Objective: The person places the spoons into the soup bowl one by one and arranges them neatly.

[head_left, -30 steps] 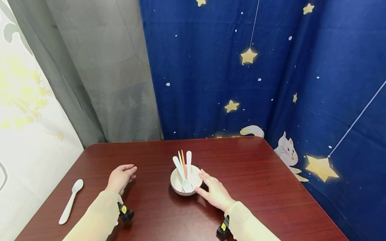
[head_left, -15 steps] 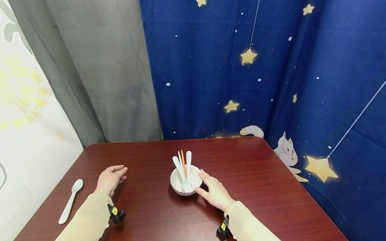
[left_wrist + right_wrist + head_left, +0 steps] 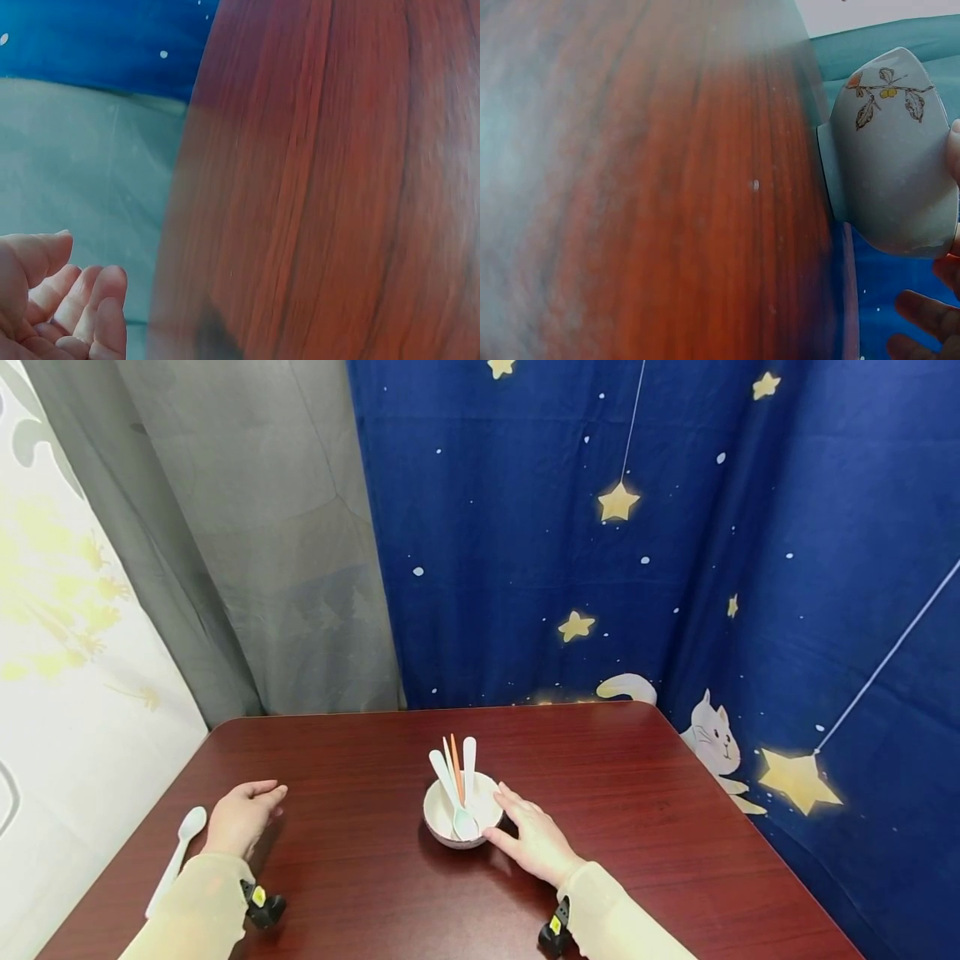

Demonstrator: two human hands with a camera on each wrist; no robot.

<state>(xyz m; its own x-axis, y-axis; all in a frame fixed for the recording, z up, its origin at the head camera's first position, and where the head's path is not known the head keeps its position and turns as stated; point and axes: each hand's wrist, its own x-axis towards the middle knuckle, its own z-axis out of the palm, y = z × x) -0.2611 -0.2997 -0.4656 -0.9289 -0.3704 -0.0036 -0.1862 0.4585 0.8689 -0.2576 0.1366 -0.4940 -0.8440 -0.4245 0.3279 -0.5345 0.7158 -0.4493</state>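
Note:
A round white bowl (image 3: 437, 822) stands mid-table in the head view; its outer side shows a leaf-and-fruit pattern in the right wrist view. In it lean a pale mint spoon (image 3: 465, 822), an orange stick-like handle (image 3: 457, 767) and other light handles. My right hand (image 3: 538, 839) touches the bowl's right rim with thumb and fingertips, the fingers fairly straight. At the left lies a white spoon (image 3: 192, 822), its handle partly hidden behind my left forearm. Just right of it hovers my left hand (image 3: 242, 820), fingers loosely bent and holding nothing, as the left wrist view (image 3: 75, 307) confirms.
The dark red wooden table (image 3: 360, 868) has a rounded far edge. Beyond it hang a grey curtain (image 3: 262, 543) and a blue star-patterned curtain (image 3: 510, 543). White patterned cloth (image 3: 67, 760) hangs to the left.
My left hand has moved left and slightly down, away from the bowl's side and close to the white spoon. My right hand and the bowl have stayed in place.

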